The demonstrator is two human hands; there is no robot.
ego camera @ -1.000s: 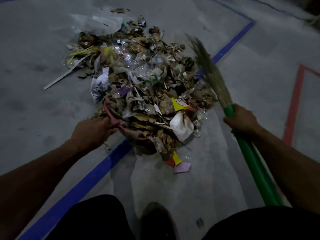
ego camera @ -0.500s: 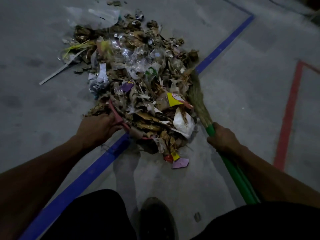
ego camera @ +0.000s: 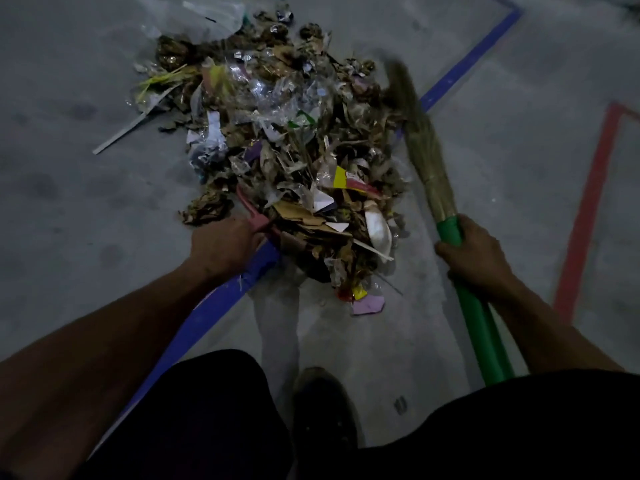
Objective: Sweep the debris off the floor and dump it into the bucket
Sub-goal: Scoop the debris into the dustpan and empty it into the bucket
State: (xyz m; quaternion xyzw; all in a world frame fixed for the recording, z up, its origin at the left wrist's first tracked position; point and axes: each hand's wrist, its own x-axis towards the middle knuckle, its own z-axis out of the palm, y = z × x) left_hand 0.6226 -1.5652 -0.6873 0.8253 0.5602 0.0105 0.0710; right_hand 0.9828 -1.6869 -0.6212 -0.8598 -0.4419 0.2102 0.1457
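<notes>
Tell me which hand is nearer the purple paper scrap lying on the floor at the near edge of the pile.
Right, narrowly. The right hand grips the green broom handle to the purple paper scrap's right; the left hand is farther left, on the pink rim.

The scene is dim and grainy. The broom (ego camera: 420, 140) tip is blurred by motion. A pale shadow lies on the floor (ego camera: 512, 174) near the bottom edge; the corners look darkest.

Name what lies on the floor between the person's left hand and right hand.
In the head view, the near end of the debris pile lies between the left hand, gripping a pink dustpan edge, and the right hand, holding the broom.
</notes>
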